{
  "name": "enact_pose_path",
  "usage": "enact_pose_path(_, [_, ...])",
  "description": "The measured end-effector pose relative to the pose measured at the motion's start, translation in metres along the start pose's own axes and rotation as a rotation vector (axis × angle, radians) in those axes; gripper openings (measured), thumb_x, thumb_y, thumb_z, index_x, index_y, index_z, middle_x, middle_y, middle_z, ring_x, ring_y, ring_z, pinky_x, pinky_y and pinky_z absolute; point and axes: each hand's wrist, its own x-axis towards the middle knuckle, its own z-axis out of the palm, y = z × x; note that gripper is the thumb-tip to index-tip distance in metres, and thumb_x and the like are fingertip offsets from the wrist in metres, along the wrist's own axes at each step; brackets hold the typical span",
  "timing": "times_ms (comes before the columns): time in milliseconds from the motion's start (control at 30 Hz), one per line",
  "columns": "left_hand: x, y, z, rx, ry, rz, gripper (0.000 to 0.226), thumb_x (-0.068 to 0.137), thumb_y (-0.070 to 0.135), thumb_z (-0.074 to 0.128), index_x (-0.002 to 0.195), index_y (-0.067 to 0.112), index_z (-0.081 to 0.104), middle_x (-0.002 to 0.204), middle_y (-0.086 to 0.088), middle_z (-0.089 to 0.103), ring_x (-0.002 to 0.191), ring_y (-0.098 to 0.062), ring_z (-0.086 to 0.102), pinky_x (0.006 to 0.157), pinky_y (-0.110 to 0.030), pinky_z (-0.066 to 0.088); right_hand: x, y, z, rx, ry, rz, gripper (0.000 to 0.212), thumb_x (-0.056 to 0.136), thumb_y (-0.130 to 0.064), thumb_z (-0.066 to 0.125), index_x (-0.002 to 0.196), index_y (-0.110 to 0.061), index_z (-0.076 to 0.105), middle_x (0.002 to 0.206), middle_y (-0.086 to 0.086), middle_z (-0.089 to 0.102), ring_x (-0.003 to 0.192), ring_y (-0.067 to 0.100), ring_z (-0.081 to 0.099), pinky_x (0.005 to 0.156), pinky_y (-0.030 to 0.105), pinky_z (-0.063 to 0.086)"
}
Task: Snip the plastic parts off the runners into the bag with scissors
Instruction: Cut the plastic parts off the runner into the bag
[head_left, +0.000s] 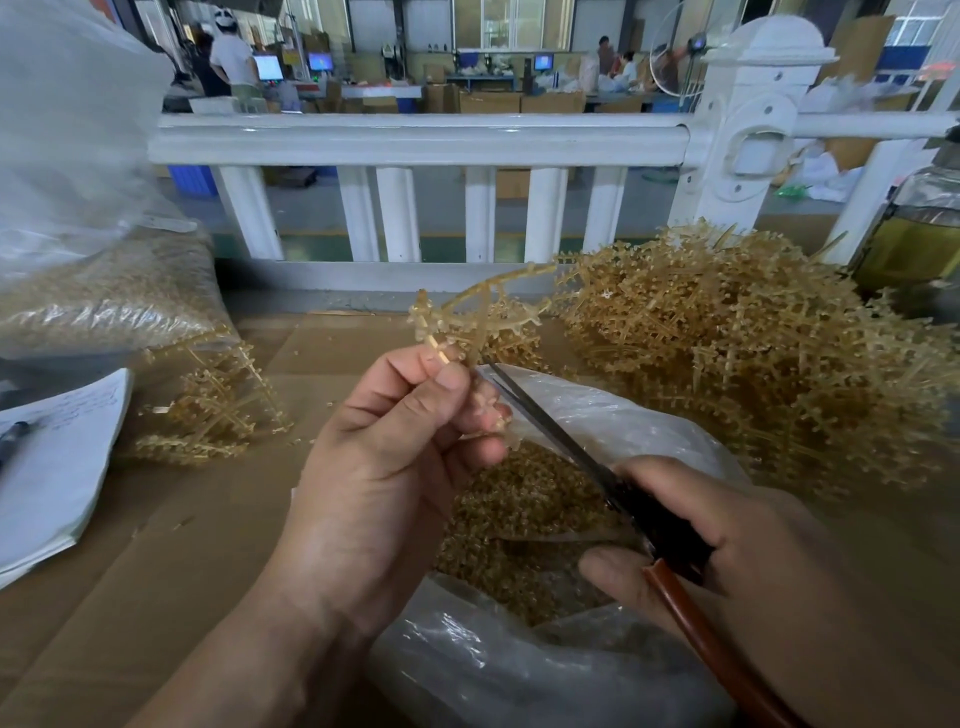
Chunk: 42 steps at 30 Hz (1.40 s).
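Runner, a branching tan sprue, shows in the head view pinched by its stem between the thumb and curled fingers of the left hand, and it fans out above and beyond that hand. Round the handles of the scissors the right hand is wrapped; the blades reach up and leftward until their tips sit just beside the left fingertips, under the lower branches. Directly below both hands gapes the clear bag, with a heap of cut parts inside. By my reading the snipping of this piece is under way, since small parts cling to its branches. The next move calls for setting a branch end between the blades over the bag mouth, clear of the fingers, so the part drops in. Beyond the right hand lies a big pile of runners; left of the left hand sits a smaller heap, stripped or not I cannot tell. Whether the thin dark blades are parted or closed is hard to make out, the right fingers cover the handle loops, and one red-brown handle runs out of frame at the bottom
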Motion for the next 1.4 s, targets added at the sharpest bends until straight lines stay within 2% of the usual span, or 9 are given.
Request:
enact_pose_path(300, [0.002,0.001,0.000,-0.089,-0.024,-0.077,0.012,0.079,0.018,0.072,0.091,0.015,0.073,0.081,-0.003,0.065,0.070,-0.011,0.063,0.064,-0.025,0.056,-0.001,-0.002,0.004,-0.083,0.048,0.005,0.066,0.059,-0.098,0.028,0.116,-0.067,0.035,0.108,-0.049,0.043,0.095,-0.021,0.049,0.059,0.008,0.040])
enact_pose_path(400, [0.001,0.001,0.000,-0.069,-0.009,-0.055,0.007,0.074,0.017,0.073,0.078,0.022,0.072,0.079,-0.001,0.068,0.072,-0.012,0.066,0.066,-0.024,0.057,-0.001,-0.001,0.004,-0.127,0.049,-0.001,0.064,0.061,-0.098,0.027,0.115,-0.065,0.036,0.108,-0.048,0.043,0.096,-0.019,0.047,0.056,0.007,0.037])
enact_pose_path(567, [0.002,0.001,0.002,-0.012,0.022,-0.025,0.008,0.070,0.019,0.075,0.068,0.025,0.070,0.076,0.002,0.069,0.071,-0.010,0.066,0.065,-0.022,0.056,-0.001,-0.001,0.001,-0.137,0.057,-0.020,0.065,0.065,-0.095,0.028,0.117,-0.058,0.043,0.100,-0.039,0.051,0.078,-0.008,0.057,0.059,0.016,0.046])
enact_pose_path(733, [0.001,0.002,0.003,0.031,0.016,-0.024,0.009,0.070,0.018,0.080,0.069,0.025,0.073,0.075,0.003,0.066,0.071,-0.008,0.063,0.065,-0.021,0.054,-0.003,-0.005,0.001,-0.181,0.098,-0.023,0.057,0.074,-0.087,0.035,0.115,-0.052,0.053,0.076,-0.038,0.052,0.081,-0.009,0.056,0.055,0.003,0.044])
enact_pose_path(800, [0.002,0.003,0.001,0.045,0.006,-0.031,0.013,0.073,0.014,0.082,0.070,0.024,0.074,0.074,0.003,0.065,0.071,-0.008,0.062,0.065,-0.020,0.054,-0.003,-0.006,0.000,-0.186,0.103,-0.027,0.058,0.076,-0.087,0.033,0.115,-0.050,0.055,0.075,-0.038,0.051,0.067,-0.011,0.055,0.048,0.001,0.039])
enact_pose_path(1000, [0.001,0.005,-0.001,0.108,-0.014,-0.012,0.013,0.077,0.019,0.081,0.069,0.024,0.072,0.070,0.002,0.063,0.067,-0.009,0.061,0.065,-0.021,0.054,-0.004,-0.010,-0.004,-0.234,0.140,-0.081,0.052,0.081,-0.081,0.035,0.112,-0.046,0.058,0.074,-0.033,0.055,0.067,-0.003,0.056,0.045,0.001,0.036])
enact_pose_path(1100, [0.001,0.006,-0.002,0.117,-0.017,-0.001,0.014,0.078,0.017,0.082,0.069,0.023,0.073,0.070,0.002,0.062,0.067,-0.009,0.060,0.066,-0.021,0.054,-0.006,-0.011,-0.008,-0.254,0.179,-0.117,0.050,0.081,-0.071,0.047,0.112,-0.036,0.064,0.075,-0.026,0.060,0.056,-0.004,0.056,0.043,0.009,0.045])
enact_pose_path(1233, [0.001,0.006,-0.003,0.110,-0.012,0.016,0.004,0.072,0.024,0.077,0.071,0.022,0.074,0.071,0.000,0.063,0.068,-0.011,0.061,0.066,-0.021,0.054,-0.006,-0.007,-0.005,-0.254,0.210,-0.164,0.045,0.079,-0.071,0.050,0.111,-0.040,0.060,0.077,-0.024,0.062,0.059,0.001,0.060,0.044,0.027,0.053])
enact_pose_path(1400, [0.000,0.005,-0.003,0.112,-0.008,0.027,0.003,0.073,0.024,0.076,0.073,0.022,0.074,0.073,-0.001,0.063,0.069,-0.010,0.061,0.066,-0.021,0.054,-0.005,-0.007,-0.004,-0.265,0.256,-0.182,0.042,0.080,-0.071,0.049,0.108,-0.041,0.059,0.075,-0.025,0.057,0.058,0.000,0.057,0.042,0.026,0.051])
